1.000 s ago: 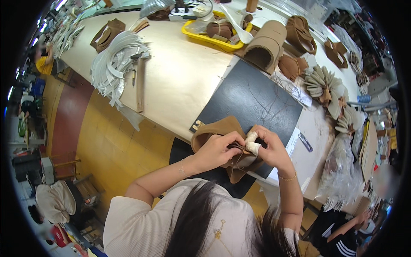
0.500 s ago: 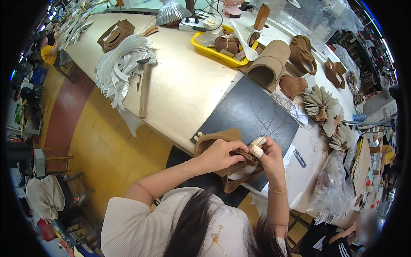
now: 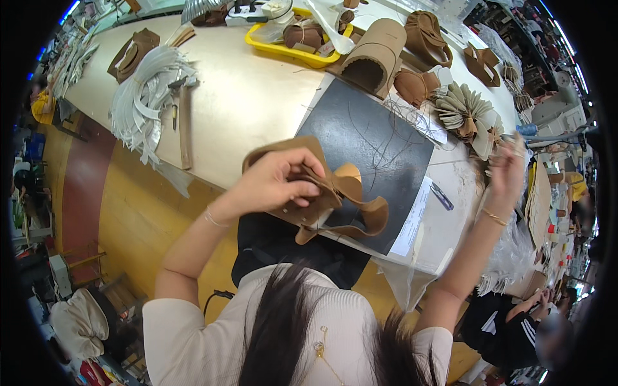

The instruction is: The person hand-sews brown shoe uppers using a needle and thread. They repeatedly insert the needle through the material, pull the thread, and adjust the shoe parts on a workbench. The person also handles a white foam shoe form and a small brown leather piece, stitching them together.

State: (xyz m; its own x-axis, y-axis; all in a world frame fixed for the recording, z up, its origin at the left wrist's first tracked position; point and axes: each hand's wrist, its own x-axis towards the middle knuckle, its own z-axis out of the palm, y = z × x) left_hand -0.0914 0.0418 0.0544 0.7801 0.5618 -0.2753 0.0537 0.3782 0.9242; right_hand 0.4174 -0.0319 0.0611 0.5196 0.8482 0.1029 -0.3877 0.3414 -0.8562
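My left hand [image 3: 290, 177] is closed on a curved brown leather piece [image 3: 280, 149], thumb and fingers pinching its edge at the front of the table. Strips of the leather curl out to the right over a dark work mat [image 3: 412, 167], and a few small holes show along its lower part. My right hand [image 3: 508, 170] is raised far to the right, well apart from the leather, near a bundle of grey-beige pieces [image 3: 470, 112]. Motion smears its fingers, so what they hold, if anything, cannot be made out.
Loose dark threads [image 3: 393, 128] lie across the mat. Right of it is a folding knife [image 3: 441, 197] beside a printed sheet [image 3: 412, 222]. A rolled brown sheet [image 3: 376, 55] and yellow tray [image 3: 318, 60] stand behind. Leftward lie a hammer [image 3: 185, 128] and white strips [image 3: 138, 100].
My right hand has left the leather and swung up and out to the right. My left hand has moved slightly left and up, still gripping the leather. The view has shifted.
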